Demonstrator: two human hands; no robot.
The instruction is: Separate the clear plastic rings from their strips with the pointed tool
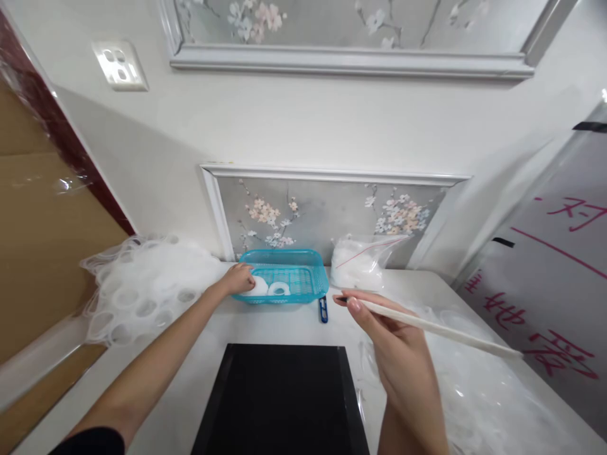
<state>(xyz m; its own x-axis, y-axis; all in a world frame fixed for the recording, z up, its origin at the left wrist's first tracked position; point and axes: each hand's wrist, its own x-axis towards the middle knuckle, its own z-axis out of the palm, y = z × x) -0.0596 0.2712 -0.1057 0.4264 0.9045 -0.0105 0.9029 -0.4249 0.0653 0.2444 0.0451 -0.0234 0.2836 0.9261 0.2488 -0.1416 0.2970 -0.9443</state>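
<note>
The left hand (239,278) reaches into the blue plastic basket (284,255) at mid-frame, fingers at a white disc (258,287), grip unclear; right of centre, the right hand (401,344) pinches a slim white stick (446,328). Seemingly a picking step, calling for a secure hold.

Basket (279,258): one, translucent blue plastic, oblong with rounded corners, openwork floor; upright, set lengthwise along the back edge of the white table (279,325).
Round piece (259,286): one, white, flat; inside the basket, towards its front left corner, partly hidden by the left hand (239,279), whose curled fingers are at its edge; grip not discernible.
Ring (279,289): one, white, open centre; inside the basket near its front edge, just right of the round piece.
Stick (427,324): one, long, slender, off-white, dark tip; held in the right hand (403,354) above the table, tip leftward, far end sloping down to the right.
</note>
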